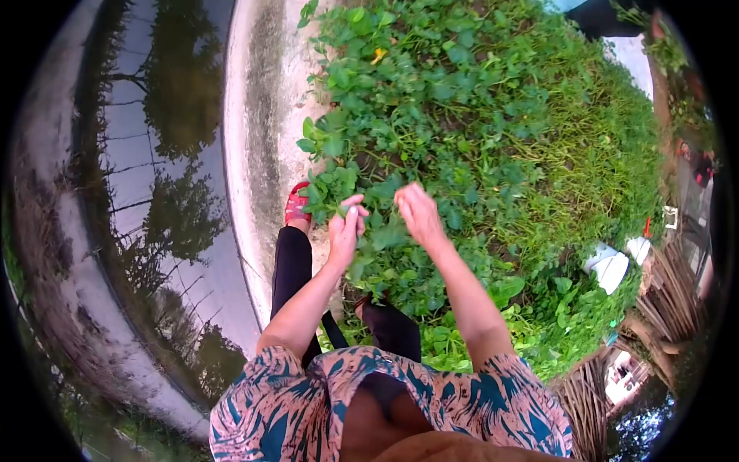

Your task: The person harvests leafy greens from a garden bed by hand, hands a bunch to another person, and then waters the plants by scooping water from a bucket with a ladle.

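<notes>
My left hand (346, 232) hovers over the edge of the leafy green plants (439, 100), its fingers bent and thumb pressed in. Green shows around its fingertips, but I cannot tell whether that is held or lies behind. My right hand (420, 215) is a little to the right at about the same height, its fingers curled closed. What it holds, if anything, is hidden. Leaves just below and between the hands are smeared by motion. The two hands are apart.
A pale concrete ledge (265, 100) separates the plants from dark, reflecting water (185, 185) at left. My foot in a red sandal (297, 202) stands on the ledge. A white bucket (608, 268) and bundled sticks (670, 296) lie at right.
</notes>
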